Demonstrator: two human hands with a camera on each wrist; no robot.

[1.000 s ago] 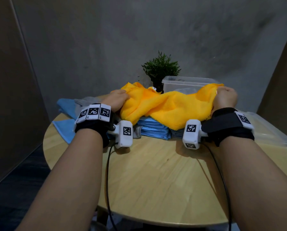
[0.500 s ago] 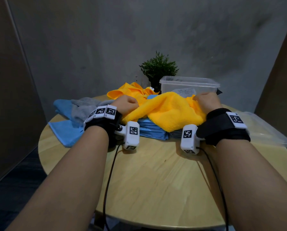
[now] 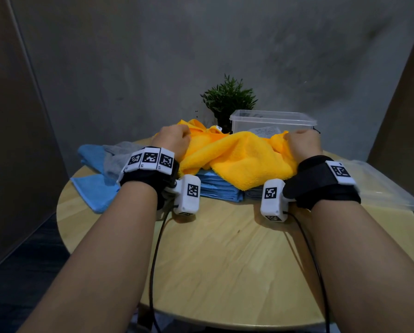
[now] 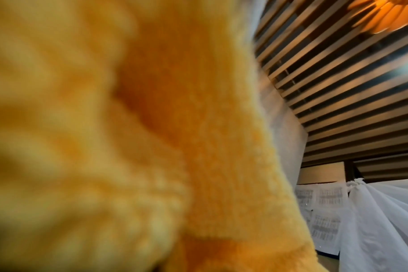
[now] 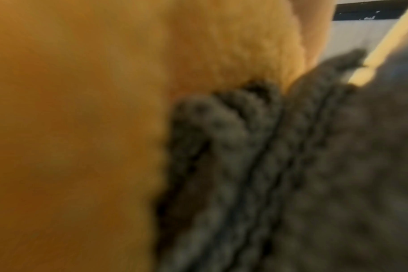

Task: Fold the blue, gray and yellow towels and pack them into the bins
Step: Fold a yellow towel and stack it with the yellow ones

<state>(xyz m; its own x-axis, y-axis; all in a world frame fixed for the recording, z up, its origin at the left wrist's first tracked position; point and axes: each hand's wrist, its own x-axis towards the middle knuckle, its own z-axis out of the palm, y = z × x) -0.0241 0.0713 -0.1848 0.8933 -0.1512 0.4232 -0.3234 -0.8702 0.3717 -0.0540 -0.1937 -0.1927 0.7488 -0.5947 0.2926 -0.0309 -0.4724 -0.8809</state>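
A yellow towel [image 3: 239,159] is stretched between my two hands above the table. My left hand [image 3: 173,140] grips its left end and my right hand [image 3: 302,144] grips its right end. Its lower edge drapes over a stack of folded blue towels [image 3: 215,188]. The yellow towel [image 4: 128,147] fills the left wrist view. In the right wrist view the yellow towel [image 5: 82,110] lies against a gray towel [image 5: 291,165]. A clear bin [image 3: 273,122] stands behind the towel at the back right.
Loose blue towels [image 3: 93,191] and a gray towel [image 3: 119,159] lie at the table's left. A small potted plant [image 3: 228,102] stands at the back. A clear lid [image 3: 383,188] lies at the right edge. The round wooden table [image 3: 225,260] shows bare wood in front.
My hands first came toward me and closer together with the towel bunched, then moved apart again, so the yellow towel hangs spread between them over the blue stack.
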